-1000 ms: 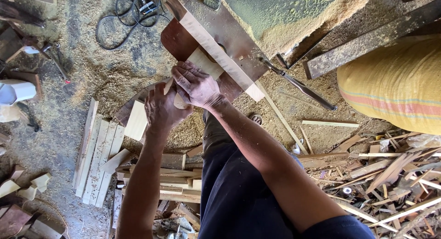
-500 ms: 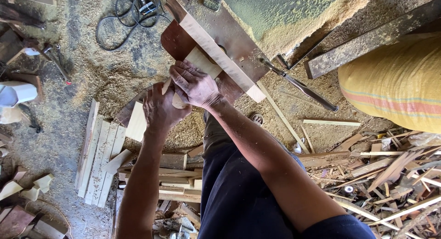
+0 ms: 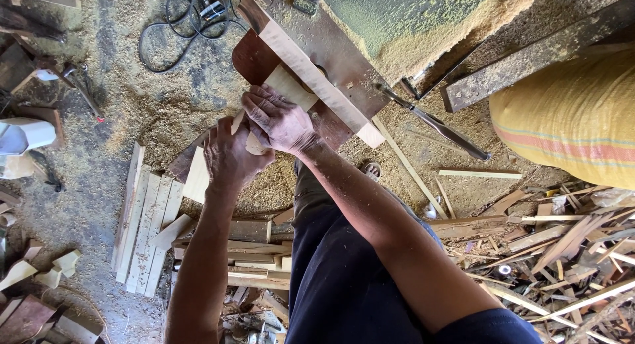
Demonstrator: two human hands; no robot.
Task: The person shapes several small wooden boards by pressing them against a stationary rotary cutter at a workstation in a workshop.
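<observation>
Both hands hold a pale wooden board [image 3: 286,87] lying flat on a brown metal saw table [image 3: 331,56]. My right hand [image 3: 278,119] presses on top of the board's near end. My left hand [image 3: 228,155] grips that end from below and behind. A long pale wooden fence strip [image 3: 317,76] runs diagonally across the table, and the board rests against it. The part of the board under my hands is hidden.
Sawdust covers the floor. Cut boards [image 3: 149,228] are stacked at lower left. A black cable [image 3: 192,16] coils at the top. Scrap strips [image 3: 569,251] pile up at right. A yellow striped sack [image 3: 575,119] sits right. A metal bar [image 3: 433,122] lies beside the table.
Both hands and the board have stayed in nearly the same place; the hands shifted very slightly toward the table.
</observation>
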